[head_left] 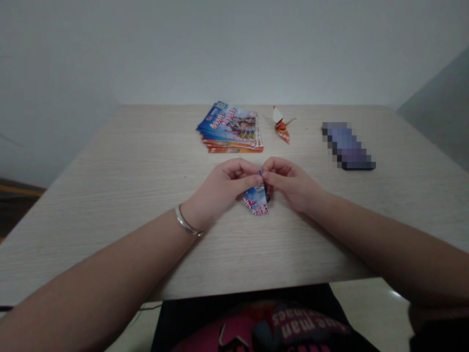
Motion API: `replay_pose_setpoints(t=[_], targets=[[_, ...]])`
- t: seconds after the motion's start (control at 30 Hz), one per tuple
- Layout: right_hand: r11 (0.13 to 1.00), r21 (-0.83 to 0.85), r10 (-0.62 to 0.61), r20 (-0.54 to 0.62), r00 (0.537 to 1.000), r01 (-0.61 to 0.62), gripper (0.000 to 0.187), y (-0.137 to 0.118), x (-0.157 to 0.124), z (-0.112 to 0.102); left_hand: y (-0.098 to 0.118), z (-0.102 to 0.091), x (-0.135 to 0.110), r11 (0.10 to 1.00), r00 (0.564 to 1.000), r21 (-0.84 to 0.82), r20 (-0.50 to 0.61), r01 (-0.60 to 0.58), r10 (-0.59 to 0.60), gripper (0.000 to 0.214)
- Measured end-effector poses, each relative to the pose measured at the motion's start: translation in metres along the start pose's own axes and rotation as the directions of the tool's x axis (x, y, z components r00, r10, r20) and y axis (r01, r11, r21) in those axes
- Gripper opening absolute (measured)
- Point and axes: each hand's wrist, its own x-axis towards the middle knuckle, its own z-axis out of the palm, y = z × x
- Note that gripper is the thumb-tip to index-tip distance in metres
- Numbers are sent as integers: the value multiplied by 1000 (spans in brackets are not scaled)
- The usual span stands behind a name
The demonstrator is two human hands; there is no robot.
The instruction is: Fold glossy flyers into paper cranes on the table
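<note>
Pinched near its top, in the middle of the frame: a folded paper (257, 201), tapering up to the fingertips of the left hand (224, 188) and the right hand (296, 186). Held narrowly on both sides, thumb against bent fingers, both sets of fingertips almost meeting at the upper tip. Broad blue part below the grip, past the left thumb; small dark part just beside the right fingers. Cannot tell whether touching the table (120, 181) or just above.

Bounded at the top of the frame by the wall (234, 54), at the bottom by the near edge, just above the shirt (286, 327). Wide room over pale tabletop at left; some at right, below the phone (348, 147), blurred into squares. Tighter above the hands: a fanned stack of booklets (232, 127) at upper middle, then, just right of it, an orange and white crane (281, 131).

Printed on the paper: red and white Chinese characters along the lower edge, part of a square code near the left thumb. On the top booklet, similar characters over blue, with a small code at upper left; too small to read surely. On the shirt, pale letters, hard to read. Around the left wrist, a silver bracelet (186, 223).
</note>
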Motion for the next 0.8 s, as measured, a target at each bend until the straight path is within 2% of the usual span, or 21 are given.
replay_pose_setpoints(t=[0.17,0.53,0.63,0.8], targets=[[999,1,40,-24,999,-40,35,0,-1,2,2,0,-1,998,999,34,-11,54,-53,24],[985,-159,63,-4,998,-63,30,-3,-1,0,5,2,-4,980,996,176,-35,88,-83,18],[987,-153,49,-5,999,-49,30,-2,-2,-1,7,3,-5,986,996,144,-24,90,-87,19],[996,-73,54,30,998,-52,35,-2,-4,2,7,3,-2,997,997,-4,-11,83,-83,19]])
